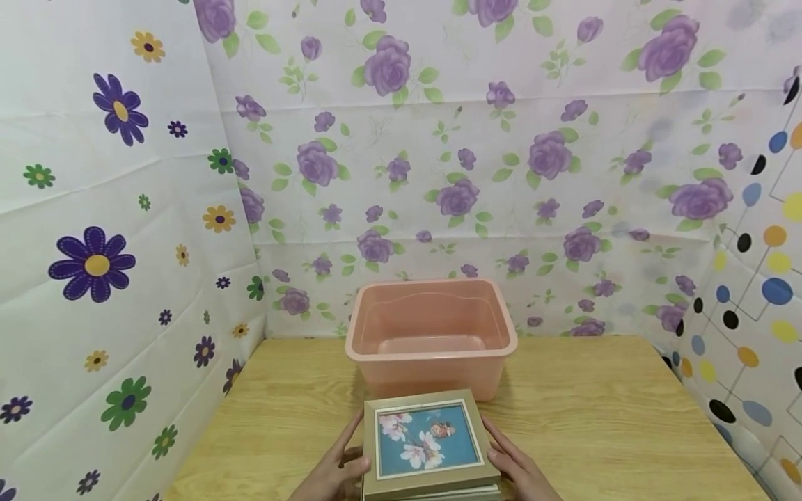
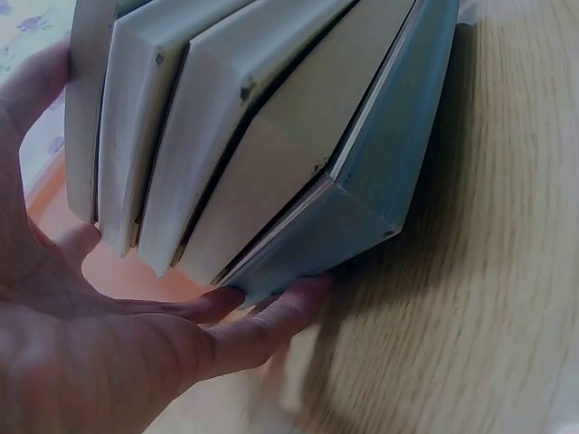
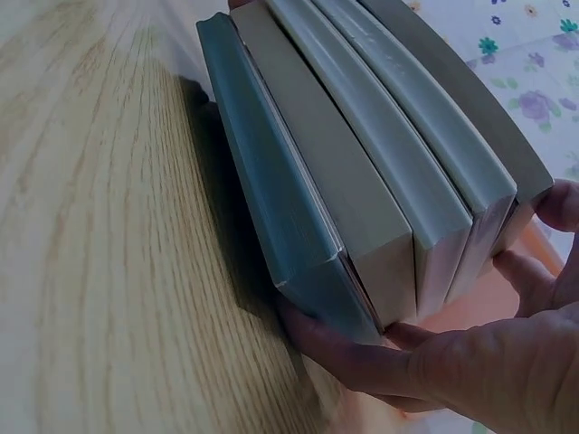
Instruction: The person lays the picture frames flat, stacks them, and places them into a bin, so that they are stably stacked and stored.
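Both hands hold a stack of several picture frames from its two sides. On top is a gold-beige picture frame with white blossoms on a blue picture. Below it, white, beige and blue frame edges show in the wrist views, the blue frame being lowest. My left hand grips the left side, its fingers reaching to the blue frame's edge and its thumb higher up. Across from it, my right hand grips the right side, with fingers curled under the blue frame's corner. A dark shadow falls on the tabletop under the stack.
A pink plastic bin stands upright just beyond the stack, its inside visible from above. The wood-grain table extends to both sides. Flower-printed cloth hangs behind and at the left, dotted cloth at the right.
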{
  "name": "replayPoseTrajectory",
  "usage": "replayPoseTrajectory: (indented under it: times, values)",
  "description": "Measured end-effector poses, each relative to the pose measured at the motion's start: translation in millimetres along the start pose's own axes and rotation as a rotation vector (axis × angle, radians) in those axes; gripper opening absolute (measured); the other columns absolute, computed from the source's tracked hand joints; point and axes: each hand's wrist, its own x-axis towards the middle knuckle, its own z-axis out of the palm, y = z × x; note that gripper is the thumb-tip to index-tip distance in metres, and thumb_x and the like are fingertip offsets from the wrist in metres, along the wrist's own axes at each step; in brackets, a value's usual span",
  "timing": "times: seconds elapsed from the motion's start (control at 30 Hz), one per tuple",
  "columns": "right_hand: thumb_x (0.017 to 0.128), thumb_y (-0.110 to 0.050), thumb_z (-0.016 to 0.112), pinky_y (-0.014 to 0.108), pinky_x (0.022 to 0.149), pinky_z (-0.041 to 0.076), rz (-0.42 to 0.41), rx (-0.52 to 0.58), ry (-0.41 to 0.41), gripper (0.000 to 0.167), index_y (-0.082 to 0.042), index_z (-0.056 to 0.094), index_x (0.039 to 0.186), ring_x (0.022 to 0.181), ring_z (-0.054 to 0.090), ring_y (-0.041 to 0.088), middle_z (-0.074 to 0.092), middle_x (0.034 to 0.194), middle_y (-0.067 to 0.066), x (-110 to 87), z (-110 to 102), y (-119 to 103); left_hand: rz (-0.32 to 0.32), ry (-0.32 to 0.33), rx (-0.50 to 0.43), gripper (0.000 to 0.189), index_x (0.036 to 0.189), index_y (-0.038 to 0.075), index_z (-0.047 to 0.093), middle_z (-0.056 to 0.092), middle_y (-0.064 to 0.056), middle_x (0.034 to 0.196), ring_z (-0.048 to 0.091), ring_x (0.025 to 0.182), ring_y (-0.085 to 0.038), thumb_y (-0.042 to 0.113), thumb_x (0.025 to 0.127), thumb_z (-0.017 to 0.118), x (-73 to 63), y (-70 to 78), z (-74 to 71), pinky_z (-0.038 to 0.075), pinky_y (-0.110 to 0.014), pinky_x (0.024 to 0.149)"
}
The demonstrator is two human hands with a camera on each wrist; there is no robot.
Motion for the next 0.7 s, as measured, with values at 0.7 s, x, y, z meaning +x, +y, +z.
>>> replayPoseTrajectory:
  times: [0.7]
  values:
    - [0.118, -0.039, 0.042, 0.046, 0.103, 0.062, 0.043, 0.099, -0.071, 0.078, -0.011, -0.004, 0.174, 0.137, 0.064, 0.029, 0.016, 0.173, 0.044, -53.1, 7.0, -54.0, 0.036, 0.02, 0.12, 0.105, 0.174, 0.031, -0.011, 0.049, -0.041, 0.157, 0.071, 0.128, -0.028, 0.048, 0.106, 0.067, -39.1, 44.3, 32.0, 0.062, -0.041, 0.097]
